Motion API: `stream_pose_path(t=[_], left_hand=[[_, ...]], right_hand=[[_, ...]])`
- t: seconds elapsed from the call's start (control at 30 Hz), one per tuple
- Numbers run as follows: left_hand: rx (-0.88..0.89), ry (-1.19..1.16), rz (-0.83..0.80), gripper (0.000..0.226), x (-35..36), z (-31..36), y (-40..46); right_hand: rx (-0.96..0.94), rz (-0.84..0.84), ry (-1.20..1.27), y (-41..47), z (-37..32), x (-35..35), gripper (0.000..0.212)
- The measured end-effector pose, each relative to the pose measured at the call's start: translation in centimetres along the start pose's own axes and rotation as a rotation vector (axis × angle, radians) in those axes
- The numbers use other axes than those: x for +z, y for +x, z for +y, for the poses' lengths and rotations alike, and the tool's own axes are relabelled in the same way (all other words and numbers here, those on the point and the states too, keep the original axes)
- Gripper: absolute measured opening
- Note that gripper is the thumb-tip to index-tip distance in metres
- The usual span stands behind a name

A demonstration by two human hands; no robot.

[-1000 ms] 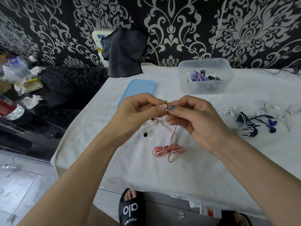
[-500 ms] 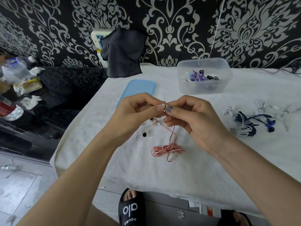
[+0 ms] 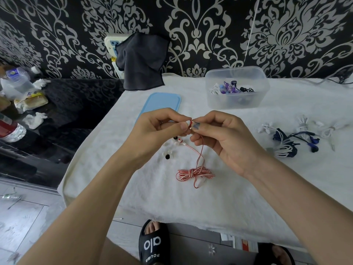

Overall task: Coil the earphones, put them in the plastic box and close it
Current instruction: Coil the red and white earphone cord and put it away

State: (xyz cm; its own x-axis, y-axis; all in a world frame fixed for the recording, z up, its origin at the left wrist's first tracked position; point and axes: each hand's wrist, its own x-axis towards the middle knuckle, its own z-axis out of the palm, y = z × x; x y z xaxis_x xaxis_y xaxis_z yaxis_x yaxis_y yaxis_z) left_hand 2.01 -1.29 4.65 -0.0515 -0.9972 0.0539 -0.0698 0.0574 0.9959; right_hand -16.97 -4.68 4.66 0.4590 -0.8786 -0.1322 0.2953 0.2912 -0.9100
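— Earphones, red-and-white [image 3: 194, 172]: where are they?

— Most of the cord lies bundled and knotted on the white cloth [image 3: 219, 197] covering the surface, near its front edge. Two strands rise from the bundle. One runs up to the hands; the other leads to an earbud [image 3: 180, 140] lying on the cloth just under the left hand.

— And the hands?

— Both are raised above the bundle, fingertips meeting. The left hand [image 3: 158, 131] has its fingers curled, thumb and forefinger pinching a small red-and-white piece at the end of the cord. The right hand [image 3: 227, 138] pinches the same piece from the other side, its thumb laid along it; the thumbnail carries dark polish. So each grip is closed on the earphones.

— What is the piece exactly?

— Too small and too covered by the fingertips to tell for sure.

— The plastic box?

— The clear plastic box [image 3: 236, 101] stands at the back of the surface, uncovered, with white, purple and black earphones inside. Its blue lid [image 3: 162, 104] lies flat on the cloth to the left of it, well apart from the box.

— Anything else on the cloth?

— A few loose ear tips [image 3: 167, 154], white and black, beside the earbud. To the right, a heap of blue and white earphones [image 3: 286, 142]. A dark cloth [image 3: 141, 62] hangs against the patterned wall behind the lid.
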Motion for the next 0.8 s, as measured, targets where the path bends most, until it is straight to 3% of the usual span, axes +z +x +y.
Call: stream_pose_path(t=[0.8], left_hand=[[0.033, 0.025, -0.031, 0.009, 0.25, 0.44, 0.16]], right_hand=[[0.076, -0.020, 0.030, 0.01, -0.53, -0.31, 0.011]])
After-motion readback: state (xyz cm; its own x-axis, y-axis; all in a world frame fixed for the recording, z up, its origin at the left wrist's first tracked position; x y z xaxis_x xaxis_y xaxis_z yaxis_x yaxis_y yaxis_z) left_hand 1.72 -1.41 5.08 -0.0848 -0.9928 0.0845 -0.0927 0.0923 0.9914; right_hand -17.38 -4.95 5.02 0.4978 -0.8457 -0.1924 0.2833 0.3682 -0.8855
